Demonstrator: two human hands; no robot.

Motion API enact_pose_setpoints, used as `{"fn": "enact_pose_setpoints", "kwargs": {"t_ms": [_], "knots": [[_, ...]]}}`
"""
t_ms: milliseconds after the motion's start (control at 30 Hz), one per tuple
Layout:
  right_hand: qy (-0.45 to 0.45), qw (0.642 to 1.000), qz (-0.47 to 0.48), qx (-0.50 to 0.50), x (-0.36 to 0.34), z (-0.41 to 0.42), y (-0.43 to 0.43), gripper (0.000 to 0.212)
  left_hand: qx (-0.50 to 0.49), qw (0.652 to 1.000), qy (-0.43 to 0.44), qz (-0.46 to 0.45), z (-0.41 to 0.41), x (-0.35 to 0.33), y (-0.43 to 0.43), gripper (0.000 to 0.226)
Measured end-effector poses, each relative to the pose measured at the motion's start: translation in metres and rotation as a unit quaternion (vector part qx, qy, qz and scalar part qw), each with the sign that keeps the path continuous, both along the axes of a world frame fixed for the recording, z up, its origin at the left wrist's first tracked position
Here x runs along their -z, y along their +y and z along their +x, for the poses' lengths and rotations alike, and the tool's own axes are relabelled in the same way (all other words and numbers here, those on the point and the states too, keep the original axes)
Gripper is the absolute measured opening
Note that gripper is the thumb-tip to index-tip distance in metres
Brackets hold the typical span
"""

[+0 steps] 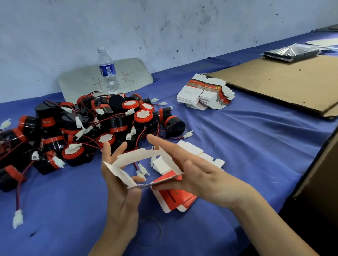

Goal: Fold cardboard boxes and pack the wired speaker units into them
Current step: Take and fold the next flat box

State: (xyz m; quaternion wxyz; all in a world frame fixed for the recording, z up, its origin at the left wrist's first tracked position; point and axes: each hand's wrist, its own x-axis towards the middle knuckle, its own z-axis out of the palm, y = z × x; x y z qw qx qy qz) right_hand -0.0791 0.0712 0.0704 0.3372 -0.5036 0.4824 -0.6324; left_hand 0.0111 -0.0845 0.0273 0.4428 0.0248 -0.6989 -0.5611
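On the blue desk (pixel 50 228), the heap of wired speaker units (pixel 79 130) lay at ten o'clock from the work, its nearest unit just beyond the left fingertips. The left hand (pixel 118 192) made a pinching grip on the cardboard box (pixel 138 157): fingers straight up behind the left wall, what looked like the thumb tip showing inside the opening. The box was held off the desk between both hands, opened into a hollow sleeve, its through-axis pointing up toward the camera and its longer side running from nine to three o'clock. No flap looked closed yet, and nothing was inside. The right hand (pixel 198 176) kept a spread grip, straight fingers flat along the right wall and thumb along the near wall, squaring that corner. Loose flat blanks (pixel 176 202) lay on the desk directly beneath it.

Judging by this, the left hand was the nearer one to fetch a unit once the bottom is tucked. At one o'clock, well apart, sat the stack of unfolded blanks (pixel 204 94).
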Motion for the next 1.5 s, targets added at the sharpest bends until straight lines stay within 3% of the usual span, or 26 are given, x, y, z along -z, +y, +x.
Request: {"fn": "enact_pose_setpoints", "kwargs": {"t_ms": [67, 200, 300, 400, 667, 833, 1033, 1167, 1333, 1500], "knots": [[0.009, 1.0, 0.014, 0.003, 0.001, 0.007, -0.004, 0.053, -0.006, 1.0, 0.009, -0.001, 0.0, 0.001, -0.002, 0.072], [0.042, 0.994, 0.015, 0.097, 0.005, 0.021, -0.02, 0.052, 0.019, 1.0, -0.018, 0.012, 0.004, 0.006, -0.005, 0.092], [0.048, 0.988, -0.002, 0.149, 0.009, 0.029, -0.029, 0.056, -0.014, 0.999, -0.032, -0.013, 0.004, 0.006, -0.003, 0.067], [0.033, 0.983, -0.022, 0.18, 0.01, 0.03, -0.03, 0.052, -0.053, 0.996, -0.036, -0.059, 0.006, 0.007, -0.003, 0.059], [-0.051, 0.985, -0.048, 0.156, 0.014, 0.019, -0.027, 0.05, -0.046, 0.998, -0.032, 0.017, 0.005, 0.009, -0.004, 0.05], [-0.043, 0.987, -0.05, 0.145, 0.016, 0.013, -0.027, 0.047, -0.021, 0.999, -0.015, 0.04, 0.004, 0.01, -0.006, 0.047], [-0.116, 0.988, -0.046, 0.089, 0.019, 0.003, -0.024, 0.047, 0.001, 1.0, -0.004, 0.024, 0.005, 0.011, -0.004, 0.049], [-0.124, 0.985, -0.033, 0.113, 0.019, 0.0, -0.025, 0.038, -0.007, 0.999, -0.037, -0.034, 0.007, 0.009, -0.001, 0.05], [-0.096, 0.974, -0.077, 0.191, 0.018, 0.007, -0.028, 0.041, -0.035, 0.996, -0.053, -0.065, 0.006, 0.007, 0.004, 0.048], [0.005, 0.959, -0.127, 0.254, 0.024, 0.019, -0.033, 0.034, -0.062, 0.995, -0.065, -0.035, 0.009, 0.006, 0.006, 0.047]]}}
